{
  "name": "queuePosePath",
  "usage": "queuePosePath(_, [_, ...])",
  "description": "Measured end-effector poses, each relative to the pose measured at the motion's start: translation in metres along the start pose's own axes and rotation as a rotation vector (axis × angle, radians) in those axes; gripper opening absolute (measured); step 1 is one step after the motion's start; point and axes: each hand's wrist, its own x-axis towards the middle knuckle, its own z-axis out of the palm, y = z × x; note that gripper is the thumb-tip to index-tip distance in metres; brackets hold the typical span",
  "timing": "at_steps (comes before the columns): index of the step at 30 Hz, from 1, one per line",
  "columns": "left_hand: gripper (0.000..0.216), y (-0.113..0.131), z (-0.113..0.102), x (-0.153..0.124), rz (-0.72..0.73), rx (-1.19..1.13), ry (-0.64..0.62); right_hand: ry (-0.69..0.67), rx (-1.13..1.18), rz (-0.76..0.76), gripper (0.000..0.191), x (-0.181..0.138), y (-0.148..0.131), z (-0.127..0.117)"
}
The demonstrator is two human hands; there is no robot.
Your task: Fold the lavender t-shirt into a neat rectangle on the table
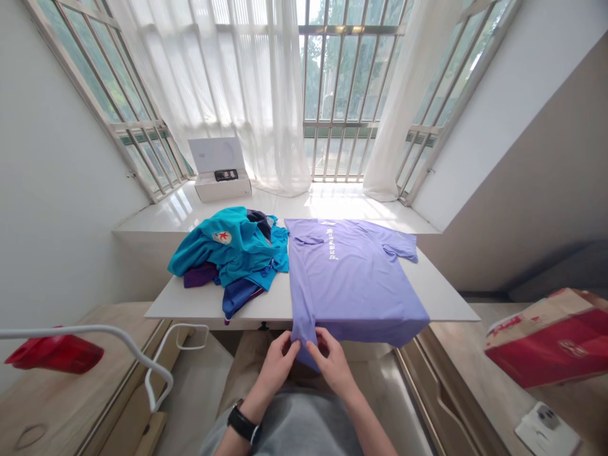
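Note:
A lilac T-shirt [351, 278] with white lettering lies spread flat on a white table [199, 301], its hem hanging over the near edge. My left hand [278, 364] and my right hand [332, 362] are side by side at that hem, each pinching the lower left corner of the fabric. A black watch sits on my left wrist. To the left of the shirt lies a heap of teal, blue and purple clothes [232, 253].
An open white box [221, 174] stands on the window ledge behind the table. A white hanger [142, 361] and a red object [57, 353] are at the lower left. A red cardboard box [551, 339] rests on wood at the right.

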Motion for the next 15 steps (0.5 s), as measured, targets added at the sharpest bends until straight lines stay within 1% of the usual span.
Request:
queuePosePath(1, [0.039,0.002,-0.003,-0.004,-0.018,-0.057,-0.031,-0.045,0.033,0.019,0.038,-0.002,-0.004,0.0])
queuePosePath(4, [0.043,0.003,-0.01,-0.017,-0.039,-0.154,-0.079,-0.148,0.171,0.075,0.041,-0.01,-0.01,0.002])
queuePosePath(7, [0.05,0.001,-0.012,-0.027,-0.066,-0.167,-0.079,-0.17,0.328,0.15,0.042,-0.018,-0.008,0.007])
queuePosePath(10, [0.053,0.004,-0.011,-0.031,-0.083,-0.158,-0.04,-0.168,0.443,0.223,0.044,-0.022,-0.003,0.015])
queuePosePath(12, [0.052,0.007,-0.009,-0.03,-0.071,-0.149,-0.03,-0.199,0.477,0.267,0.049,-0.022,-0.001,0.018])
queuePosePath(13, [0.052,0.007,-0.008,-0.029,-0.066,-0.142,-0.026,-0.24,0.473,0.293,0.052,-0.022,-0.001,0.019])
queuePosePath(15, [0.054,0.006,-0.006,-0.026,-0.07,-0.12,0.003,-0.363,0.422,0.347,0.057,-0.022,-0.005,0.017])
